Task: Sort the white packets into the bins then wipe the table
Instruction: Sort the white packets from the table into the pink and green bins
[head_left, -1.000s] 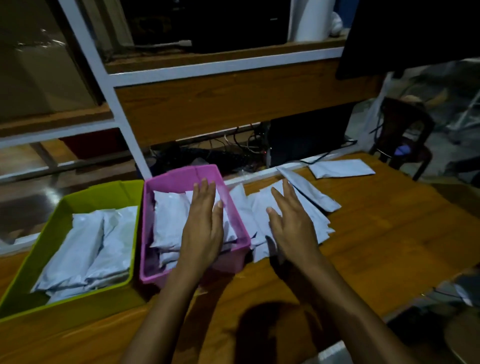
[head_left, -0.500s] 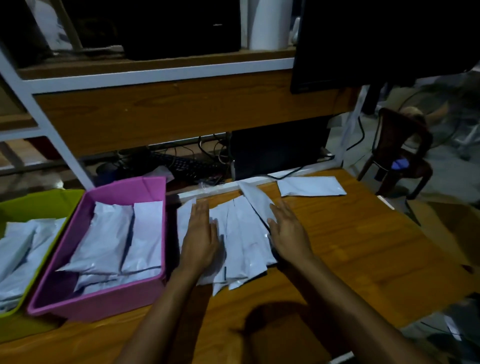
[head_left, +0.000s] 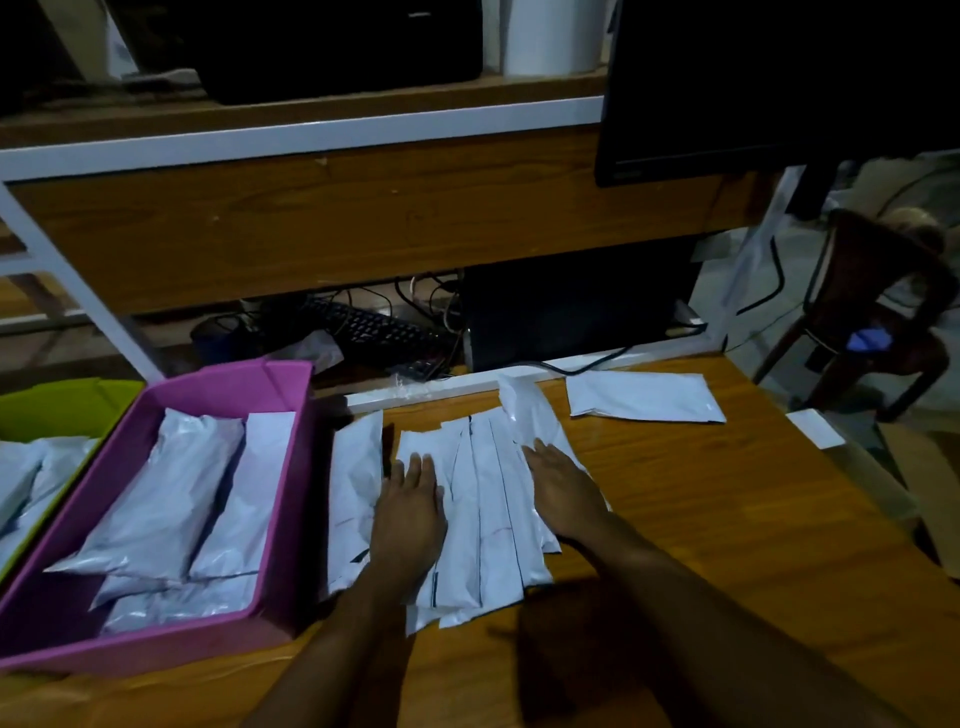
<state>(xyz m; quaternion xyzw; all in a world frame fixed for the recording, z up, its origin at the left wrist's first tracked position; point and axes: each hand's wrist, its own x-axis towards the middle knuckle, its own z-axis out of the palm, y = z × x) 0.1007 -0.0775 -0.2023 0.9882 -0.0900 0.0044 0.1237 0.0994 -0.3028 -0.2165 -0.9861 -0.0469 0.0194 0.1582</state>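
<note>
A fanned pile of white packets (head_left: 488, 514) lies on the wooden table (head_left: 727, 530) just right of the pink bin (head_left: 291, 467). My left hand (head_left: 408, 514) lies flat on the pile's left side, fingers straight. My right hand (head_left: 563, 491) rests flat on the pile's right side. One packet (head_left: 356, 483) lies between the pile and the pink bin. A single packet (head_left: 641, 397) lies apart at the table's back. The pink bin holds several packets (head_left: 171, 509). The green bin (head_left: 62, 410) at the far left also holds packets (head_left: 26, 478).
A white-framed wooden shelf (head_left: 322, 208) stands behind the table, with a keyboard (head_left: 369, 330) and cables under it. A dark monitor (head_left: 769, 88) hangs at the upper right. A small white slip (head_left: 814, 428) lies by the table's right edge, and a chair (head_left: 878, 312) stands beyond it.
My left hand has left the pink bin and moved right onto the packet pile. The view has swung right, so both bins now sit further left.
</note>
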